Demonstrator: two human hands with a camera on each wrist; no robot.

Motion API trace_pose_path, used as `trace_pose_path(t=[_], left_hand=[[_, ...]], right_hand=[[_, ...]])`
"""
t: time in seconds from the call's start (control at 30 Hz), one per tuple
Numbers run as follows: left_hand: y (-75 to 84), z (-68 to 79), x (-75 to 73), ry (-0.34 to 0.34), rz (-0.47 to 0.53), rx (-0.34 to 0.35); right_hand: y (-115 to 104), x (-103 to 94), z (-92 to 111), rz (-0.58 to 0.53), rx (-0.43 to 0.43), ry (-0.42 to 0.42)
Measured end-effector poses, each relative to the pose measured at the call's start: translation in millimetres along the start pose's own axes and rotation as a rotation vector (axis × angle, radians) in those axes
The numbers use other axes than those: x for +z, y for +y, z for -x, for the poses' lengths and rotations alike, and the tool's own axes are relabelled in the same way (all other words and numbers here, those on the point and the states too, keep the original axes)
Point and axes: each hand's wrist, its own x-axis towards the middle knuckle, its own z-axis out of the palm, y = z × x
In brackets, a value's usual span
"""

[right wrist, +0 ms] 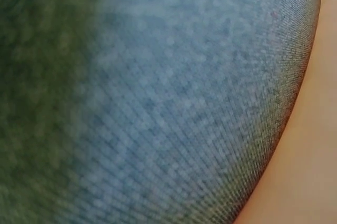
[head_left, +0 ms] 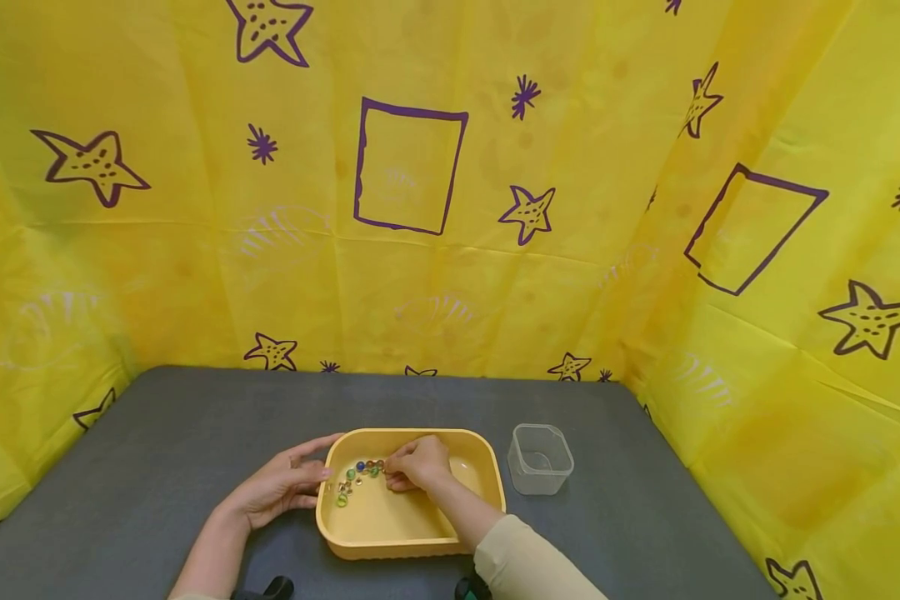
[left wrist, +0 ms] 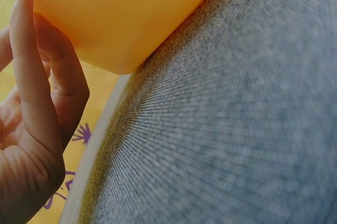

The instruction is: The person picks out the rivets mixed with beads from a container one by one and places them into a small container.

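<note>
A yellow plastic basin (head_left: 412,546) stands on the dark grey table. My left hand (head_left: 281,487) holds its left side, thumb at the rim and fingers against the outer wall. The left wrist view shows the fingers (left wrist: 31,71) of that hand touching the basin wall (left wrist: 131,19). Several glass marbles (head_left: 361,467) in blue, green and amber lie scattered in the left half of the basin. My right hand (head_left: 422,462) reaches inside, bent fingertips at the right end of the marbles. Whether a marble is between them is hidden. The right wrist view shows no hand.
A clear plastic container (head_left: 540,462) stands on the grey tabletop (head_left: 217,417) to the right of the basin. Yellow curtains (head_left: 435,283) with purple starfish drawings hang behind and at both sides. Dark objects (head_left: 277,587) show at the front edge.
</note>
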Motion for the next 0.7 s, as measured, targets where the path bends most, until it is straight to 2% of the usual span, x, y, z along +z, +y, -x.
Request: trace_pose_path(t=[0.43, 0.7], left_hand=[[2.8, 3.0, 0.8, -0.026, 0.008, 0.020], [0.6, 0.5, 0.7, -0.018, 0.003, 0.010]], right_hand=[[-6.7, -4.8, 0.9, -0.041, -0.014, -0.013], [-8.6, -7.8, 2.4, -0.064, -0.015, -0.026]])
